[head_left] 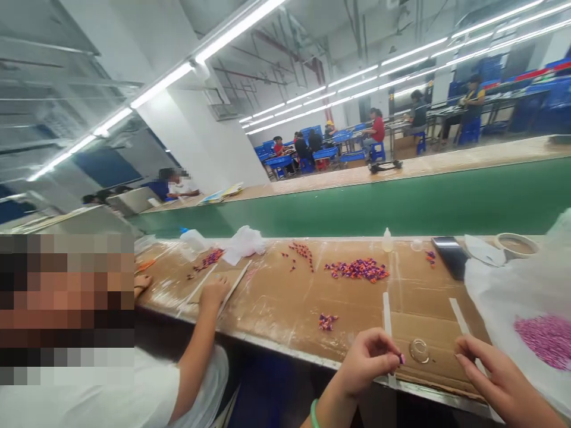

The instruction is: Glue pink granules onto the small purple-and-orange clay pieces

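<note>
My left hand (368, 364), with a green bangle at the wrist, pinches a small purple-and-pink piece (402, 359) between thumb and forefinger. A small clear round dish (419, 351) sits on the cardboard mat just right of that piece. Over the mat's right side is my right hand (491, 371), its thumb and forefinger brought together; whatever may be between the tips is too small to make out. Beyond my left hand lie a little cluster of orange-and-purple pieces (328, 322) and a larger pile of the same pieces (359, 269).
Pink slivers (546, 339) rest on white plastic (491, 303) at right. Farther back are a dark phone (449, 255), a tape roll (516, 244) and a dropper bottle (387, 240). At left, a co-worker's hand (215, 290) rests on another cardboard mat. A green conveyor belt (357, 205) runs behind.
</note>
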Demonstrator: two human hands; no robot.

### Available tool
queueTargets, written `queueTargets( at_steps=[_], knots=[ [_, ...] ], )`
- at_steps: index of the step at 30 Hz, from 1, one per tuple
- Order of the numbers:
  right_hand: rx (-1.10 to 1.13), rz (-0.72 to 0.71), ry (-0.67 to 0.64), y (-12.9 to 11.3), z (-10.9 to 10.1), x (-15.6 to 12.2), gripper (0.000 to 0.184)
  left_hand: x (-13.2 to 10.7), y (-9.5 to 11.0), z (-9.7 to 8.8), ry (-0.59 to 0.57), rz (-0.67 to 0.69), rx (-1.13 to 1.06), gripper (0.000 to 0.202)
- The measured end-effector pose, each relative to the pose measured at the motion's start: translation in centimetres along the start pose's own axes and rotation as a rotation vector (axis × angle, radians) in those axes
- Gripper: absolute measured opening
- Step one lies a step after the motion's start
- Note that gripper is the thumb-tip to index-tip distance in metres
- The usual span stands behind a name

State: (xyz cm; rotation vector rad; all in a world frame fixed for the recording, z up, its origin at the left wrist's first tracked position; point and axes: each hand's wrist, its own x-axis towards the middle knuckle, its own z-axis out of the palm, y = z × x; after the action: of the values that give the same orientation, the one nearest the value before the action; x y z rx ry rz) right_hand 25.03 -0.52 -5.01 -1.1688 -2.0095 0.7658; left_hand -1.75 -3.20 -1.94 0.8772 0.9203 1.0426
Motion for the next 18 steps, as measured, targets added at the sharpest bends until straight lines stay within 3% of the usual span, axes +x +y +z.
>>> queueTargets(
  at_steps=[5,18],
  knots=[
    [-0.041,0.004,-0.037,-2.0,0.0,1.1,0.035,-0.1,-0.4,-0.9,-0.007,0.0,0.04,0.05],
    [-0.15,0.022,-0.109,-5.6,-0.5,2.9,0.007,-0.5,-2.5,-2.7,-0.014,0.016,0.095,0.05]
  ],
)
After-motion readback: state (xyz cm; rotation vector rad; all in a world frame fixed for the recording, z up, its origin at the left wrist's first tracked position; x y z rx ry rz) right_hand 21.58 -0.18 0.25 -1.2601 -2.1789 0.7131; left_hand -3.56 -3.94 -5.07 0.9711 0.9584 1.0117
